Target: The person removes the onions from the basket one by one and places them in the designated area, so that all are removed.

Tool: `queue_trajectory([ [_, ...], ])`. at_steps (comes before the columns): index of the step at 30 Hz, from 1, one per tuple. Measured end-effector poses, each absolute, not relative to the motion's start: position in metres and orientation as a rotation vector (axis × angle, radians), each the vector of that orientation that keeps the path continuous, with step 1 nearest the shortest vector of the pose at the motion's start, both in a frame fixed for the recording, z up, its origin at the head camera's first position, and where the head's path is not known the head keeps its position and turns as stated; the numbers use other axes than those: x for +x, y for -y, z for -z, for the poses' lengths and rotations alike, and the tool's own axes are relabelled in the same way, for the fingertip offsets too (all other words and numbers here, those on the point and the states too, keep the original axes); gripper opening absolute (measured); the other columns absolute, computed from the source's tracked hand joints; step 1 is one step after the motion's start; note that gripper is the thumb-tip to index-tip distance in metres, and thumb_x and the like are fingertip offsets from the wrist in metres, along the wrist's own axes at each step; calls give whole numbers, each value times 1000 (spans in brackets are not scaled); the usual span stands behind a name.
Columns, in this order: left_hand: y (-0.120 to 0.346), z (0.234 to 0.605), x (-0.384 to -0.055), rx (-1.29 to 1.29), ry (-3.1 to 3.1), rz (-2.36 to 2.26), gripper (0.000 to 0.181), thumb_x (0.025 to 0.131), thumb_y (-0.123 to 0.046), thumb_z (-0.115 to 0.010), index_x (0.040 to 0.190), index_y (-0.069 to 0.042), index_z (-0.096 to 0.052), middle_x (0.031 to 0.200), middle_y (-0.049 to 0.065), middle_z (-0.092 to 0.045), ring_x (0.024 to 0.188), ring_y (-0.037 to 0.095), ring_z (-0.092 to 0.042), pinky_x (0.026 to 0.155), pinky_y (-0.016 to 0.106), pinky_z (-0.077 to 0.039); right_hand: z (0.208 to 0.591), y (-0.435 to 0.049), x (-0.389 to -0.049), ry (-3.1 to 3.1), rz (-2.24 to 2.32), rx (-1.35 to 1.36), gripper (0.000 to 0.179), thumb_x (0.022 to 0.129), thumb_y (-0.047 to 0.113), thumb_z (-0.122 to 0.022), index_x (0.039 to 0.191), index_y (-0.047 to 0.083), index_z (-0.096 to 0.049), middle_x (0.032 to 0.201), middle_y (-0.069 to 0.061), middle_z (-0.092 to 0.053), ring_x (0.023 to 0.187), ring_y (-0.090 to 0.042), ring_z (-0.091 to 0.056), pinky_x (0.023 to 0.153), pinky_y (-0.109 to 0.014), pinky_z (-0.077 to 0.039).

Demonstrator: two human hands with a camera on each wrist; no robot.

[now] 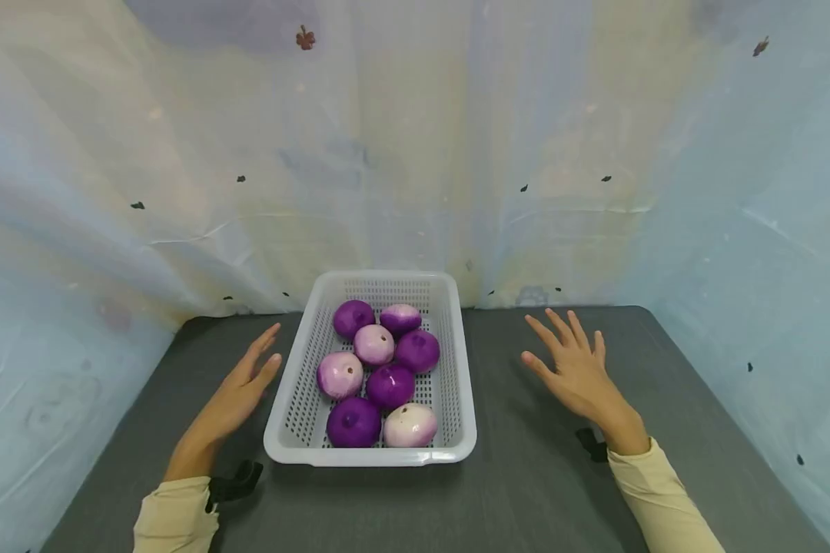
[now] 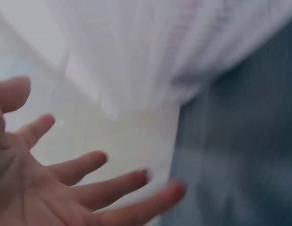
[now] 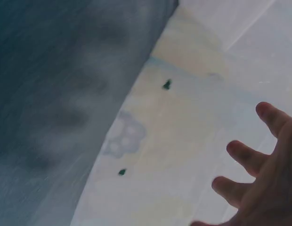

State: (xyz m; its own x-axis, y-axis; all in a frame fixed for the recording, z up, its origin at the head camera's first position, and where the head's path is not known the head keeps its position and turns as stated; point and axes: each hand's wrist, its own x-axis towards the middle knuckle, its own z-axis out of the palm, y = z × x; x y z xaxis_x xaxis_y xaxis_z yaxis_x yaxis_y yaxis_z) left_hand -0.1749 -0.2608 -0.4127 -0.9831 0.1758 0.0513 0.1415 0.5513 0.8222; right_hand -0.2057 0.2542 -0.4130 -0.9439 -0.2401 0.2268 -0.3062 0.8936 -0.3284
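As two hands (image 1: 234, 395) (image 1: 581, 378) hover, eight onions (image 1: 390, 385) (seemingly)

Left hand (image 1: 231, 401) and right hand (image 1: 579, 378) outspread

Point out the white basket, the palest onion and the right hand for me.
White basket (image 1: 370, 457): head view, near rim.
Palest onion (image 1: 411, 427): head view, visible middle.
Right hand (image 1: 581, 378): head view, back of the hand.
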Motion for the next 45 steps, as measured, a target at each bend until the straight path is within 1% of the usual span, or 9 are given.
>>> queue_trajectory([
  [3, 252, 419, -178, 273, -2435, -1692, 63, 109, -41, -32, 160, -34, 4, 161, 30, -15, 135, 59, -37, 89, 61, -52, 404, -245, -206, 2873, -613, 501, 65, 100, 55, -48, 158, 37, -23, 167, -9, -16, 154, -41, -2, 111, -77, -1],
  [7, 246, 427, -181, 272, -2223, -1826, 63, 109, -38, -34, 160, -35, 3, 157, 31, -25, 127, 50, -51, 87, 51, -55, 388, -230, -207, 2863, -665, 645, 64, 101, 51, -49, 158, 35, -24, 166, -10, -21, 154, -41, -7, 114, -74, -6],
  [11, 245, 432, -182, 258, -2207, -1848, 62, 108, -34, -41, 161, -28, -9, 156, 30, -30, 120, 40, -60, 85, 46, -57, 372, -211, -213, 2848, -679, 796, 65, 101, 51, -49, 158, 32, -25, 164, -8, -26, 154, -39, -11, 115, -71, -12],
  [16, 243, 432, -183, 188, -2283, -1814, 59, 106, -37, -45, 160, -27, -22, 160, 24, -28, 116, 35, -63, 82, 42, -58, 359, -185, -230, 2863, -669, 982, 66, 100, 55, -49, 158, 33, -26, 164, -2, -28, 155, -35, -13, 118, -68, -15],
  [21, 240, 428, -184, 132, -2392, -1756, 60, 104, -37, -51, 158, -27, -29, 155, 25, -39, 108, 32, -68, 78, 39, -59, 357, -162, -253, 2927, -629, 1151, 69, 98, 59, -50, 157, 31, -30, 163, 1, -32, 154, -30, -19, 120, -63, -15],
  [32, 246, 427, -181, 85, -2365, -1799, 63, 103, -36, -54, 159, -26, -27, 160, 19, -32, 115, 31, -64, 81, 41, -60, 375, -124, -293, 3076, -509, 1369, 73, 90, 56, -65, 152, 25, -42, 154, 4, -46, 144, -18, -41, 121, -60, -4],
  [37, 250, 428, -177, 41, -2328, -1837, 65, 102, -36, -56, 159, -22, -28, 162, 17, -29, 113, 17, -63, 85, 43, -59, 381, -107, -300, 3109, -333, 1337, 75, 83, 53, -75, 148, 28, -48, 149, 3, -54, 140, -18, -47, 119, -62, -1],
  [41, 253, 426, -175, 22, -2296, -1854, 65, 102, -37, -56, 158, -22, -28, 163, 15, -29, 106, 6, -63, 84, 40, -58, 381, -95, -303, 3133, -228, 1319, 76, 79, 47, -82, 146, 29, -51, 144, 2, -59, 134, -15, -52, 120, -60, -3],
  [45, 257, 425, -174, 51, -2277, -1838, 65, 102, -38, -55, 159, -23, -27, 163, 17, -27, 105, 7, -65, 83, 42, -58, 380, -89, -304, 3150, -211, 1334, 77, 76, 41, -85, 145, 26, -53, 142, 2, -60, 127, -14, -56, 118, -53, -14],
])
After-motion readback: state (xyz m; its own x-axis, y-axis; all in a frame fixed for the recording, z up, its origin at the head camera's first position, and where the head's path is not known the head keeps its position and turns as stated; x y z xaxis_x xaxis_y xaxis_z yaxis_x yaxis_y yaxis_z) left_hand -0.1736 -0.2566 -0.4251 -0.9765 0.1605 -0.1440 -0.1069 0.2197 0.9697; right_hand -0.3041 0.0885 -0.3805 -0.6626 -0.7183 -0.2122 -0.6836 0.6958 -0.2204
